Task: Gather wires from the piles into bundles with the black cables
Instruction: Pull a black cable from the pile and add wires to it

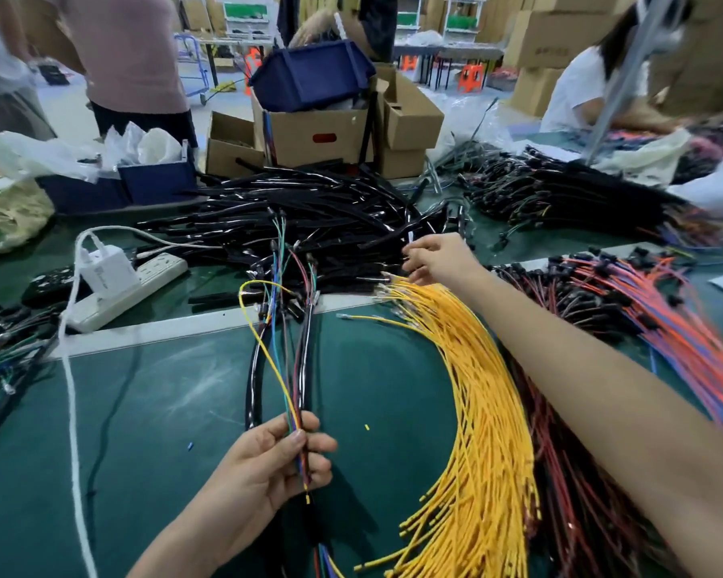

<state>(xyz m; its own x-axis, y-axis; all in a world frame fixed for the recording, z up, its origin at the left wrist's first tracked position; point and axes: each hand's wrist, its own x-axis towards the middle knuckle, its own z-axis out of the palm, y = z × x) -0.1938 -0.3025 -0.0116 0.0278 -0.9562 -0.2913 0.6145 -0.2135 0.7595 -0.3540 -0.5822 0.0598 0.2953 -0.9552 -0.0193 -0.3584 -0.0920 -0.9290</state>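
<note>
Nearest, the left hand (pixel 268 465) gripped a limp, light bundle of coloured wires and black cables (pixel 284 369), while the right hand (pixel 439 260), grasp indiscernible, reached the far terminal ends of the yellow wire pile (pixel 476 431), likely best pinched singly.

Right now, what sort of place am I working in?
Most likely a wire-harness assembly workshop or small factory: sorted piles of yellow wires and black cables lie on a green bench, stacked cardboard boxes stand behind, and another person works at the same bench.
</note>
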